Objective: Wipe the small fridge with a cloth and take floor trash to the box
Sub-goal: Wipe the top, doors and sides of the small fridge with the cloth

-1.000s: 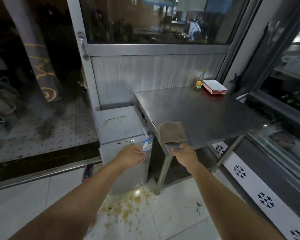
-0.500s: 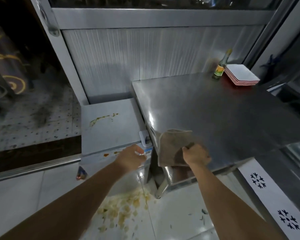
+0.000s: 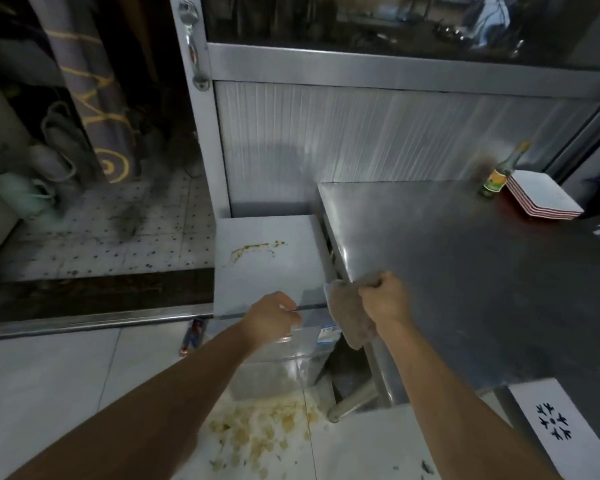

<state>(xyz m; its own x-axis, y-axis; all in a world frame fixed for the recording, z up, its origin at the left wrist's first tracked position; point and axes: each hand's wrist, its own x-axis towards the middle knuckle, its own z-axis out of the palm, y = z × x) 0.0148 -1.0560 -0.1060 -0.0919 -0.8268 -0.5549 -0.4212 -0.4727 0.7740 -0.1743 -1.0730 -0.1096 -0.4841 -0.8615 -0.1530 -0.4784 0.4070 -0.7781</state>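
The small grey fridge [image 3: 267, 271] stands left of the steel table, with a brown-yellow smear [image 3: 253, 249] on its top. My left hand [image 3: 272, 317] grips the top front edge of the fridge. My right hand [image 3: 383, 296] holds a brown cloth [image 3: 347, 313] bunched in its fist, and the cloth hangs down over the table's near left corner. A red wrapper [image 3: 192, 337] lies on the floor left of the fridge. Yellowish scraps [image 3: 264, 431] are spread on the tiles in front of it.
The steel table [image 3: 482, 289] fills the right side, with a bottle [image 3: 497, 174] and a stack of white plates [image 3: 542, 195] at its far end. A metal partition [image 3: 378, 147] stands behind. A raised dirty floor with a sill [image 3: 94, 317] lies to the left.
My right hand has lifted the cloth off the table top and bunched it, so it now hangs over the corner. The camera has come closer. My left hand stays on the fridge edge.
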